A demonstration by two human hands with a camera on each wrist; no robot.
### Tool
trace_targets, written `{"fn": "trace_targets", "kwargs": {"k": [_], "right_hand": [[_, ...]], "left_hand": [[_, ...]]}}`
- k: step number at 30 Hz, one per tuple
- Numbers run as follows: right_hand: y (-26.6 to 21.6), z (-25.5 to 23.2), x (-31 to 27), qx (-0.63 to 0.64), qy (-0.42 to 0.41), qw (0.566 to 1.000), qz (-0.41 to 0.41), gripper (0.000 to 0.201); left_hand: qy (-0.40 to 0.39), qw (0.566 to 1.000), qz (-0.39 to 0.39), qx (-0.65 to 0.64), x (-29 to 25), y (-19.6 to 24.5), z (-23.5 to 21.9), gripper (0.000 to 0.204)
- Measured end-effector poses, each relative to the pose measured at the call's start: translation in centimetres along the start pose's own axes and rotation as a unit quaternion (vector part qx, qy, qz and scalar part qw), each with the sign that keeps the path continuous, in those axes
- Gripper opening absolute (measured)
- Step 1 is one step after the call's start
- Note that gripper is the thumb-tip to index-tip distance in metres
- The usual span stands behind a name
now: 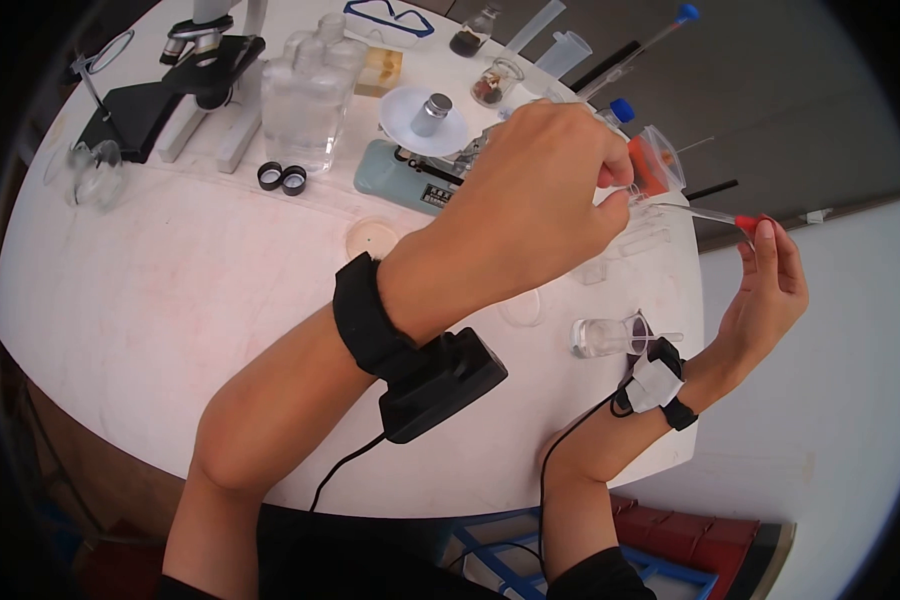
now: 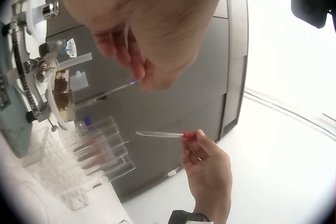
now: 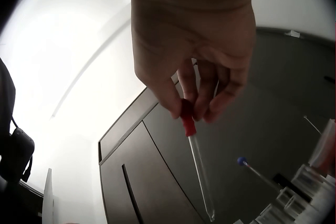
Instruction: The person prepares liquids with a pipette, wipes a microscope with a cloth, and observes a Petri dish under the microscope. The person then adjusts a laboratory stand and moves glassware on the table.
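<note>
My right hand (image 1: 767,290) pinches the red rubber bulb of a glass dropper (image 1: 705,213) between thumb and fingers. In the right wrist view the dropper (image 3: 199,174) slants down from the fingertips, its glass tube looking clear. My left hand (image 1: 545,185) is raised over the far right of the table, fingers curled and thumb close to the forefinger. The dropper's tip points toward it. In the left wrist view a gap separates the left hand (image 2: 149,29) from the dropper (image 2: 160,134). I cannot tell whether the left fingers hold something small.
Below the hands stand a clear test tube rack (image 2: 100,153) and a beaker (image 1: 602,338) with a glass rod. A balance (image 1: 390,178) carrying a metal weight (image 1: 432,115), a large clear bottle (image 1: 305,100), two black caps (image 1: 282,178) and a microscope (image 1: 210,75) stand farther left.
</note>
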State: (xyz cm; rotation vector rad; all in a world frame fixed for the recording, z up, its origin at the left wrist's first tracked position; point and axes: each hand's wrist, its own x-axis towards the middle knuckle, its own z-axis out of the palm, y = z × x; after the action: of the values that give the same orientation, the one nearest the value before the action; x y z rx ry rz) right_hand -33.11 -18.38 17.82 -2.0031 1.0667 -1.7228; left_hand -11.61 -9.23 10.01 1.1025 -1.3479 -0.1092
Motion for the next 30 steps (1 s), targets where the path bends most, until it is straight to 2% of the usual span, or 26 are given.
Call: {"fn": "trace_targets", "kwargs": {"k": [2, 3, 5, 6, 8, 13, 20, 23, 30], "right_hand": [[-0.2, -0.9, 0.2, 0.113, -0.022, 0.993, 0.016, 0.02], [-0.4, -1.1, 0.2, 0.112, -0.02, 0.993, 0.015, 0.02], [-0.7, -0.9, 0.1, 0.178, -0.083, 0.98, 0.017, 0.019], [-0.8, -0.7, 0.0, 0.179, -0.081, 0.98, 0.017, 0.019], [-1.2, 0.0, -0.1, 0.211, -0.138, 0.968, 0.015, 0.021], [-1.9, 1.3, -0.7, 0.225, -0.192, 0.955, 0.008, 0.025], [-2.0, 2.6, -0.6, 0.245, -0.263, 0.933, -0.03, 0.029], [-2.4, 3.4, -0.1, 0.256, -0.28, 0.925, -0.029, 0.028], [-2.6, 3.5, -0.4, 0.27, -0.295, 0.915, -0.05, 0.03]], "left_hand": [[-0.001, 1.0, 0.001, -0.008, 0.0, 0.9, 0.2, 0.019], [-0.005, 1.0, 0.001, -0.021, 0.1, 1.3, 0.1, 0.019], [-0.012, 0.999, 0.002, -0.033, 0.1, 1.8, 0.3, 0.019], [-0.008, 0.998, 0.012, -0.054, 0.0, 1.9, 0.4, 0.017], [-0.006, 0.997, 0.023, -0.075, -0.1, 2.3, 0.5, 0.015], [-0.03, 0.998, 0.024, -0.047, -0.3, 3.3, 0.1, 0.019], [-0.024, 0.998, 0.027, -0.048, 0.3, 3.2, 0.0, 0.017], [-0.03, 0.999, 0.012, -0.044, 1.1, 3.0, 0.0, 0.016], [-0.022, 0.998, 0.036, -0.046, 1.0, 3.1, 0.0, 0.014]]}}
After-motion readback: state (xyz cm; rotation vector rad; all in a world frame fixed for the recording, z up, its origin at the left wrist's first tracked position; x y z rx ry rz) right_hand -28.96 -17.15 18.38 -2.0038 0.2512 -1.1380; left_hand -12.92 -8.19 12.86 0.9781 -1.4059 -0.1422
